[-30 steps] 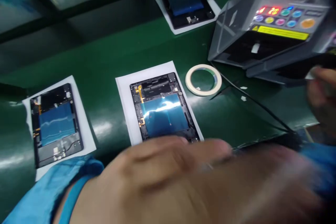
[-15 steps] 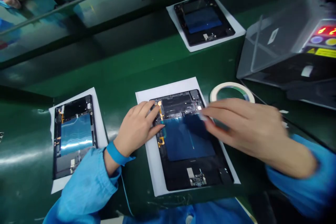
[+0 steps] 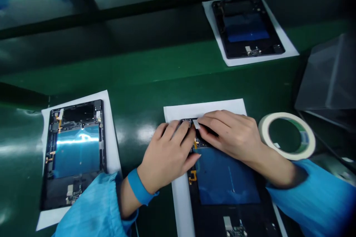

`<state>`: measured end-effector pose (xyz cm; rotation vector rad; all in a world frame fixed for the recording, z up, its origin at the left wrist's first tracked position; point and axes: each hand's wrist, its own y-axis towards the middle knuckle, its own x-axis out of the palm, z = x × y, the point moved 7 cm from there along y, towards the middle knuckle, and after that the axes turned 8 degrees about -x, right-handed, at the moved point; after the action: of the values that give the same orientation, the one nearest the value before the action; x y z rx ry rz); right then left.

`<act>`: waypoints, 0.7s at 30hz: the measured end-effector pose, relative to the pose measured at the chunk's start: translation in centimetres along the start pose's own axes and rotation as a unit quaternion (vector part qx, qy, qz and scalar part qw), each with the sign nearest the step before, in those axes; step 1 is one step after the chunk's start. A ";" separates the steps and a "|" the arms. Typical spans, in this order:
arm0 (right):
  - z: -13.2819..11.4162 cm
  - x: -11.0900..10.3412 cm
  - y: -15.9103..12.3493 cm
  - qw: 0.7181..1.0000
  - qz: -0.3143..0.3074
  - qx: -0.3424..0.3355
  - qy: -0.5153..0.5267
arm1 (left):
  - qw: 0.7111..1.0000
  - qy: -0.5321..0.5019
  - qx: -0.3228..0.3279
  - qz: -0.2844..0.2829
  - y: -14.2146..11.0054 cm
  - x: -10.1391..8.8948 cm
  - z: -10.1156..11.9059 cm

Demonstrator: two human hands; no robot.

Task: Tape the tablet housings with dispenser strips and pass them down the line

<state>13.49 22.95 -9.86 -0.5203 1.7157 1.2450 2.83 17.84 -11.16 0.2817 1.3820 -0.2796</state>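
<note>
An opened tablet with a blue battery film lies on a white sheet in front of me. My left hand rests flat on its upper left corner, fingers stretched out and together. My right hand covers the tablet's top edge, its fingertips pressing a small white piece of tape onto the frame. Both wrists wear blue sleeves, and a blue wrist strap circles the left one.
A roll of white tape lies right of the tablet on the green belt. A second opened tablet on paper sits at left, a third at the back right. A grey machine cover stands far right.
Both hands have come together at the tablet's top edge; the right hand moved left from beside the tape roll. The camera has shifted down and left, so the machine's lit panel is out of view.
</note>
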 end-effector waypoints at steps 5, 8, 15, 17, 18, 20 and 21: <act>-0.1 0.4 0.1 1.000 -0.007 -0.005 -0.004 | 1.000 0.001 0.001 0.002 -0.1 -0.1 0.1; -0.1 0.6 0.0 1.000 -0.011 -0.001 -0.013 | 1.000 -0.002 -0.001 -0.002 -0.2 0.0 0.1; -0.2 0.6 0.1 1.000 -0.013 0.002 -0.024 | 1.000 -0.016 -0.007 0.004 -0.2 0.0 0.0; -0.3 0.7 0.2 0.999 -0.018 -0.001 -0.030 | 1.000 -0.016 -0.009 0.008 -0.2 -0.1 0.0; -0.3 0.7 0.2 0.999 -0.021 -0.002 -0.030 | 1.000 -0.016 -0.009 0.009 -0.2 -0.1 0.0; -0.3 0.8 0.2 0.999 -0.024 -0.004 -0.027 | 1.000 -0.014 -0.007 0.011 -0.2 -0.1 0.0; -0.3 0.8 0.2 0.999 -0.025 -0.006 -0.025 | 1.000 -0.014 -0.007 0.013 -0.2 -0.1 0.0</act>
<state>12.78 22.92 -10.41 -0.5322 1.6451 1.2237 2.72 17.65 -11.06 0.2829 1.3515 -0.2525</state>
